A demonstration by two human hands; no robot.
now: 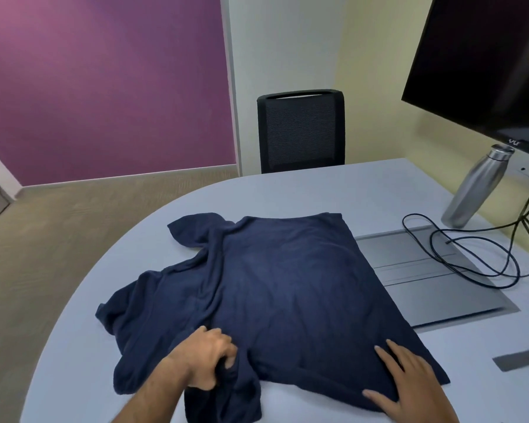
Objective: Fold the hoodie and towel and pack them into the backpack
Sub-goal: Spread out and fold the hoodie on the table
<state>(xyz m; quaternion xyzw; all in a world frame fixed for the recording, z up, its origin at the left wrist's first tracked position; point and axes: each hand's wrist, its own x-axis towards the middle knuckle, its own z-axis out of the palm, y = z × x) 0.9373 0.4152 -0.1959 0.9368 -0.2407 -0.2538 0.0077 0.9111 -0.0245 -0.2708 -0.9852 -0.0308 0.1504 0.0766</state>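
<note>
A dark navy garment (287,285) lies spread over the pale table (303,190), its right part flat and its left part bunched in folds. My left hand (209,355) grips a bunch of the cloth near the front edge, fingers curled into the fabric. My right hand (409,380) rests flat on the garment's front right corner, fingers straight and spread. No backpack or towel is in view.
A grey cable hatch (425,288) is set into the table right of the garment, with black cables (477,254) looped over it. A steel bottle (474,187) stands at the back right under a dark monitor (486,65). A black chair (301,129) stands behind the table.
</note>
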